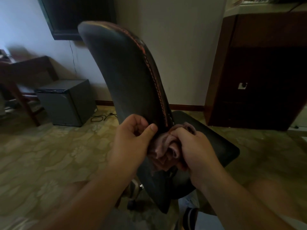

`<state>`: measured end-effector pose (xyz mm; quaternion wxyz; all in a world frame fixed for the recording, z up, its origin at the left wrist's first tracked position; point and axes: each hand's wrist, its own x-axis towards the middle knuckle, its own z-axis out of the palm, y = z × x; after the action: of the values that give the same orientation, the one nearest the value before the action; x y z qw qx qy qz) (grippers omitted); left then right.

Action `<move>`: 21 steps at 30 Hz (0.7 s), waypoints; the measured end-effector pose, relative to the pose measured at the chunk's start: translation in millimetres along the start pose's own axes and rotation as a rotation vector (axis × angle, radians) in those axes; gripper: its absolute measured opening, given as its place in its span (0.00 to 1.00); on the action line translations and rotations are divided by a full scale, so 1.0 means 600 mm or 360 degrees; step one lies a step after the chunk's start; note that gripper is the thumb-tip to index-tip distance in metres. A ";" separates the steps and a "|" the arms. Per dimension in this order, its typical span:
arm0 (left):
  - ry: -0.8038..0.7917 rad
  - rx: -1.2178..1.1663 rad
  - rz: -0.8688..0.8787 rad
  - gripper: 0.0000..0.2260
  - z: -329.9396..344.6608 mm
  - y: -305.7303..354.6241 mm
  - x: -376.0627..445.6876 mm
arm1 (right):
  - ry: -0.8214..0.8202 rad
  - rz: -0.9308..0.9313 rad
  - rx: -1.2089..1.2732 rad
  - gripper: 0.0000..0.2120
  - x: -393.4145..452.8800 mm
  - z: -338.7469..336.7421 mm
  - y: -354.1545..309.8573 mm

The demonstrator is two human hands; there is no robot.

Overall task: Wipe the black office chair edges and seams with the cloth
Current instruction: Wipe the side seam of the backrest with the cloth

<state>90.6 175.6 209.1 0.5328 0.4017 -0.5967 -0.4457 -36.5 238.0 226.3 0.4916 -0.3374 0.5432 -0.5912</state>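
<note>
Both hands meet at the frame's centre: the right hand [192, 151] grips the bunched pinkish cloth [163, 150], partly hiding it; the left hand [132, 140] pinches the black office chair [123, 77] backrest's red-stitched edge, blurred above.

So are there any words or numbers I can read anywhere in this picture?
None can be read.
The chair shows only orange stitching, no label.
The cloth, held by the left hand and right hand, is plain.
The grey box and the small white plate on the cabinet are too blurred to show any writing.
</note>
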 end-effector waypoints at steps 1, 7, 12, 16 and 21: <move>-0.0002 -0.0005 0.0002 0.09 0.000 0.001 0.000 | -0.0010 -0.0009 0.0002 0.15 -0.001 0.001 -0.002; 0.0014 0.0015 0.0018 0.09 -0.001 0.003 0.003 | -0.0039 -0.0030 -0.0068 0.17 0.005 -0.001 -0.007; 0.0002 0.0059 0.0080 0.07 0.002 0.006 0.004 | -0.0034 -0.0073 -0.0074 0.14 0.008 -0.002 -0.012; 0.0007 0.0061 0.0106 0.09 0.000 0.015 0.004 | -0.0057 -0.0081 -0.0109 0.14 0.006 0.000 -0.015; -0.0042 -0.0023 0.0056 0.08 -0.005 0.017 0.008 | -0.0050 -0.0085 -0.0105 0.14 0.005 0.002 -0.017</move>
<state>92.9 173.3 220.2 0.5356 0.3813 -0.6074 -0.4459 -38.4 234.0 236.3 0.4727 -0.3770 0.5455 -0.5803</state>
